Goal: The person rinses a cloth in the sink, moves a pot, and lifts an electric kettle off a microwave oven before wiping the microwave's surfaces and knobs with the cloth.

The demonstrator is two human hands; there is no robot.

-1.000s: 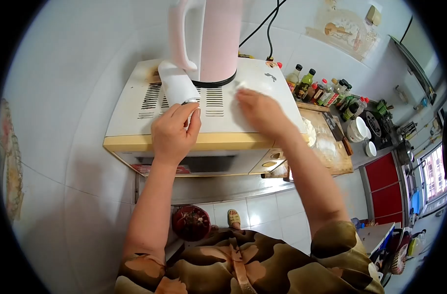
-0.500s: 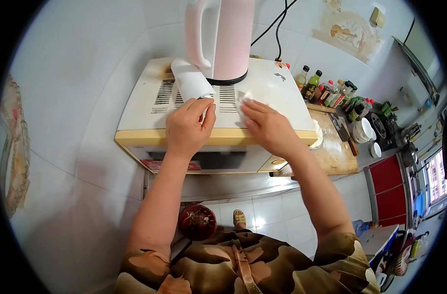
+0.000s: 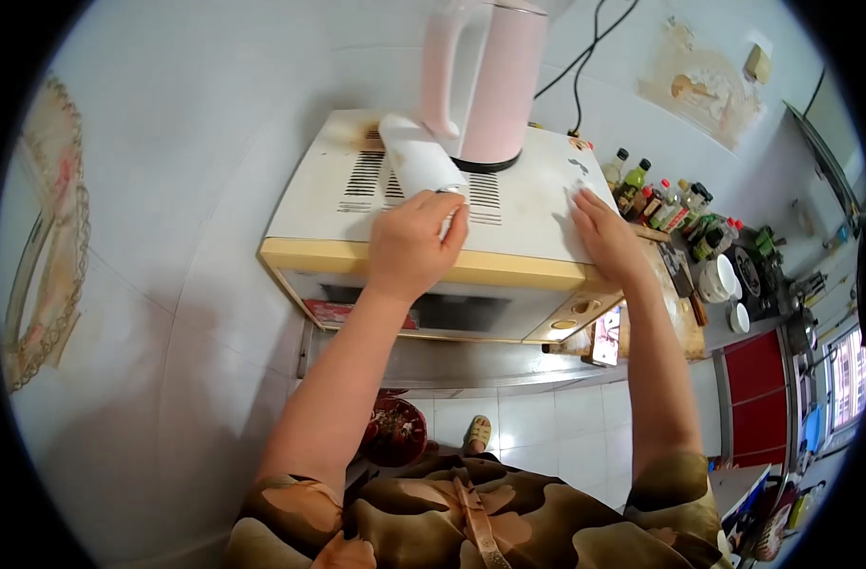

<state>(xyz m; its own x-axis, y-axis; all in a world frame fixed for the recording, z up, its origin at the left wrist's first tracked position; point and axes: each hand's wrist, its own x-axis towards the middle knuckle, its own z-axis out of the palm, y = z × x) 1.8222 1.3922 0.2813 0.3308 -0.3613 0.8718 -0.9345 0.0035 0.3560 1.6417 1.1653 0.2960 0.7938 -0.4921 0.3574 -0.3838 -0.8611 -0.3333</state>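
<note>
My left hand [image 3: 416,245] is closed at the near end of a white roll [image 3: 422,156], which looks like paper and lies tilted on the oven top. To the right, my right hand [image 3: 608,237] presses down near the top's right edge, fingers together over a crumpled white tissue [image 3: 577,188]. Most of the tissue is hidden under the fingers. Both hands are over a white, yellow-edged countertop oven [image 3: 537,213] with dark vent slots and some brown stains. Behind the roll stands a pink electric kettle [image 3: 504,85].
Right of the oven are several sauce bottles [image 3: 632,185], a cutting board [image 3: 684,332], a cleaver [image 3: 678,270] and white bowls [image 3: 718,281]. A phone [image 3: 606,337] shows below the oven's right corner. Black cords [image 3: 585,62] hang behind. A red bin [image 3: 395,431] stands on the floor.
My right hand has slid right across the oven top with the tissue, toward the right edge. My left hand stays at the roll. The whole view has shifted, and the phone now shows.
</note>
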